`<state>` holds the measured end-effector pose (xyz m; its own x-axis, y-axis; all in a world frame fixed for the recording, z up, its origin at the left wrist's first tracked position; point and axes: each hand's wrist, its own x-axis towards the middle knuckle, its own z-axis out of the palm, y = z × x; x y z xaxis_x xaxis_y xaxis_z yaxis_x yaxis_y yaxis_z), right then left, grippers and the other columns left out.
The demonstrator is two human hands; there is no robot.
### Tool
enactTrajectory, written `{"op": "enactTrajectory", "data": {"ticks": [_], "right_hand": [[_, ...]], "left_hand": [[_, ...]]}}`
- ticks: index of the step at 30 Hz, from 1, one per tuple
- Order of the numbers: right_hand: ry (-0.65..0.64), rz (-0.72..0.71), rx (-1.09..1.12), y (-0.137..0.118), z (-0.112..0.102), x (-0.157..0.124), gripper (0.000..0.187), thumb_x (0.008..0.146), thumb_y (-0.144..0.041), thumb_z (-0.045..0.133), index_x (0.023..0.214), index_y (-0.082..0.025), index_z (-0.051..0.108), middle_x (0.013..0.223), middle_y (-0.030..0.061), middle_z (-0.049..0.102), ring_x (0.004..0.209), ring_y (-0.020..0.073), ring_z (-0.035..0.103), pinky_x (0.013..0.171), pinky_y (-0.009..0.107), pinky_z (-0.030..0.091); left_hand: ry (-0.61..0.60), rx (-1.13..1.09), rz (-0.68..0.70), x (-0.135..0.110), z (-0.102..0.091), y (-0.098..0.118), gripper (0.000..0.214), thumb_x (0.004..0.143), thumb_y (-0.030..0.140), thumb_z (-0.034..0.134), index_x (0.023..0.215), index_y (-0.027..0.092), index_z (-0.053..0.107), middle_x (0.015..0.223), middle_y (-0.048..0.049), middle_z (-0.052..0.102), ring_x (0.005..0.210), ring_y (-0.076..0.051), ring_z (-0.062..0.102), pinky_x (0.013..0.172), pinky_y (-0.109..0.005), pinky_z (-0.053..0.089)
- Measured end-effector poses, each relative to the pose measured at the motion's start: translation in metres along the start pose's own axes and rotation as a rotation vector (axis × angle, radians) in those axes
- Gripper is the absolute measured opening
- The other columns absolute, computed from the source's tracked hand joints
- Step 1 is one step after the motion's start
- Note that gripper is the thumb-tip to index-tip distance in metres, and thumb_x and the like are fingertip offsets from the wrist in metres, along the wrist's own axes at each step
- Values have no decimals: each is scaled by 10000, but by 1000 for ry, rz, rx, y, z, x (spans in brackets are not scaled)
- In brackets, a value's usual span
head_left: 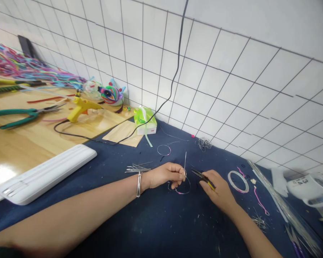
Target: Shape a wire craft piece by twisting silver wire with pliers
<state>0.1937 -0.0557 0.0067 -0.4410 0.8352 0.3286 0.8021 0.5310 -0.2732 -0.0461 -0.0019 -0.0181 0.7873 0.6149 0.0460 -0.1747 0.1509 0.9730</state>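
My left hand is closed in a pinch on a thin wire ring, which hangs from the fingertips with a bit of pink on its lower edge. A straight piece of wire stands up from the same pinch. My right hand is wrapped round small pliers with dark jaws and a yellow handle. Their tips point left toward the ring, a short gap away from it. A second wire ring with pink spots lies on the dark blue cloth beyond my left hand.
Cut wires lie by my left wrist. A wire tangle and a white coil are farther right. On the left are a white lamp, a yellow glue gun with its cord, and green pliers. A tissue pack stands near the wall.
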Motion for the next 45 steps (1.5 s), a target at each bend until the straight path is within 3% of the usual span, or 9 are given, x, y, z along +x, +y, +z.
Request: {"op": "enactTrajectory", "data": {"ticks": [5,14,27,34,45], "right_hand": [[13,-61,-271,-9,-6,0,198,835,-319,467,941,-179,558,801,58,528,776,177,468,710,314,379],[26,-98,-530,-23,-4,1,227,842,-333,449,950,-177,573,765,64,507,719,175,424,669,309,325],[22,-146,-568,-24,-3,-2,247,857,-326,443,1002,-165,560,735,65,519,702,174,445,644,303,338],[29,-104,-509,-27,-1,-2,225,858,-342,445,949,-177,568,720,53,524,692,164,469,608,280,337],[34,-56,-447,-29,6,-3,206,865,-329,430,919,-178,560,730,55,527,716,164,495,635,267,367]], "left_hand": [[165,115,56,3,3,-4,166,795,283,511,788,121,542,641,10,522,490,-59,476,506,-192,365],[158,267,50,2,8,-1,184,805,299,476,769,129,536,657,16,520,499,-60,473,526,-198,389],[143,333,59,0,8,-1,203,819,316,462,794,132,545,657,11,530,508,-66,490,536,-200,405],[226,485,82,-1,12,0,197,832,294,442,803,144,566,568,24,536,518,-78,503,557,-198,403],[327,657,175,-4,16,4,163,823,227,459,792,156,602,601,15,597,570,-91,559,612,-205,416]]}}
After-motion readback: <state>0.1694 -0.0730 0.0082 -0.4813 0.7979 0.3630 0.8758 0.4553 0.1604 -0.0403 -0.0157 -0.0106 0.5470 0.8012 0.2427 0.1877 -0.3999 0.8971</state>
